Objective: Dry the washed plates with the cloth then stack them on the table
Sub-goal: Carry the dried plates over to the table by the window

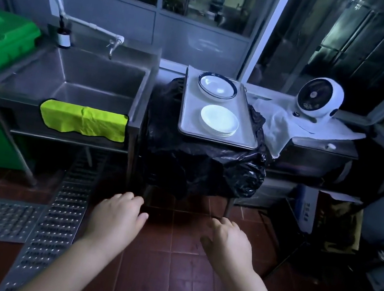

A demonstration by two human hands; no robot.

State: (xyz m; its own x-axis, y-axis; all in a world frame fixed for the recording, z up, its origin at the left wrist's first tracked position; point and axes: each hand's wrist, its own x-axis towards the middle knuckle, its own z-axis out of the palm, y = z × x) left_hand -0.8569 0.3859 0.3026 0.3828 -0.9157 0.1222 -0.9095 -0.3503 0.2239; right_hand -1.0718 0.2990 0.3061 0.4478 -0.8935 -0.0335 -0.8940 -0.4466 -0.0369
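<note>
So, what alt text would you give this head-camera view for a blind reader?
A person's empty left hand and right hand stretch toward a metal tray holding blue-rimmed plates behind and plain white plates in front. A yellow-green cloth hangs over the front edge of the steel sink at left; a white fan stands at right.

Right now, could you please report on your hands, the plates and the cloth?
Left hand and right hand open, empty. Plates in two piles on tray; cloth draped over sink edge, untouched. Nothing blocking either.
</note>
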